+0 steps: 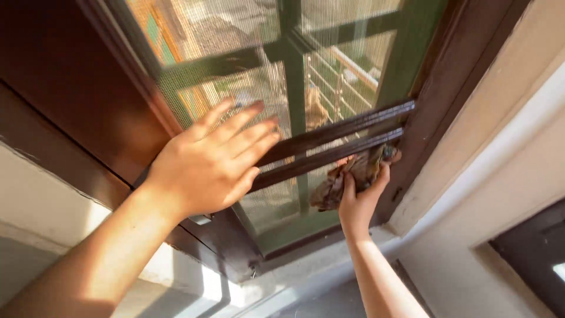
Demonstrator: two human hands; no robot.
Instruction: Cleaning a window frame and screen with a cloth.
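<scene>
Against the mesh window screen (pixel 247 35), the left hand (pixel 209 162) lies flat with fingers spread. Lower right, the right hand (pixel 360 197) grips a brown rag (pixel 347 176), pressing it under the dark wooden bars (pixel 335 138). How much is wiped, I cannot tell.

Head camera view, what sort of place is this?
Probably a home, at a window. A dark brown wooden window frame holds a mesh screen, plastered walls surround it, and the right hand presses a brown cloth to the frame.
</scene>
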